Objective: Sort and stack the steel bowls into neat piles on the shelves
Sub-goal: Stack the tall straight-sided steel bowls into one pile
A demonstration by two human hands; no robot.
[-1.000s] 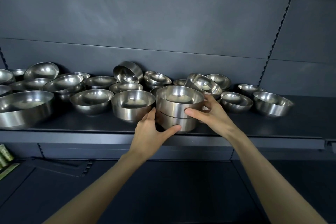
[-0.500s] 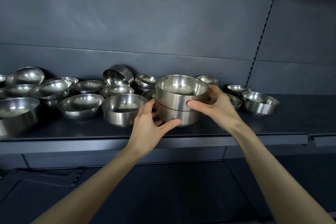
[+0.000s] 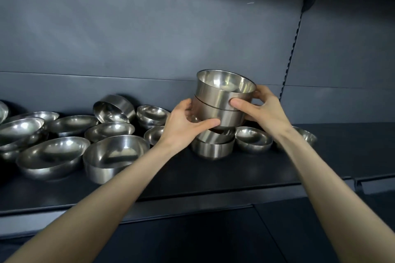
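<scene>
A stack of two straight-sided steel bowls [image 3: 222, 100] is held in the air above the dark shelf [image 3: 245, 168], tilted a little to the left. My left hand [image 3: 183, 124] grips its lower bowl from the left, thumb across the front. My right hand [image 3: 263, 109] holds it from the right, thumb on the upper bowl. Directly below stands another pair of nested steel bowls [image 3: 213, 145] on the shelf, partly hidden by my left hand.
Several loose steel bowls of different sizes crowd the shelf's left half, the nearest a deep one [image 3: 113, 158] and a wide one [image 3: 51, 158]. A small bowl [image 3: 253, 139] and another [image 3: 305, 134] sit to the right. A slotted upright [image 3: 292, 49] divides the back wall.
Both hands have lifted the two-bowl stack off the shelf and carried it up and to the right, above another pair of bowls. The view has swung to the right.
</scene>
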